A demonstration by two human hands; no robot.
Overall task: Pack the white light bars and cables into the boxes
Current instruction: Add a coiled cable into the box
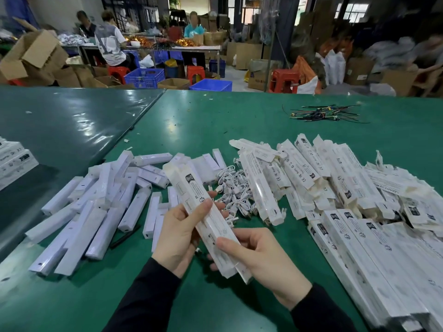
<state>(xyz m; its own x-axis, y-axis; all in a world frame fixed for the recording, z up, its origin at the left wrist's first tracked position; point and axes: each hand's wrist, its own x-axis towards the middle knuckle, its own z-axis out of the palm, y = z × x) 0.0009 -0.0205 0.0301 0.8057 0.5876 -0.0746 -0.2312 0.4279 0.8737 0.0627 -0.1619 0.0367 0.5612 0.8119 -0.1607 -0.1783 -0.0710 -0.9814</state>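
Packing workshop: long green-covered worktable (215, 121); brown cardboard cartons (33, 56) at 10 o'clock; blue plastic crates (143, 77), seated workers (110, 44) at 12.

boxes (297, 178) in the heap right of the cables (236, 188): "RoHS" and "CE" marks readable | one box (260, 188) there: side line, perhaps "SMART SENSOR LIGHT" | other print too small to read
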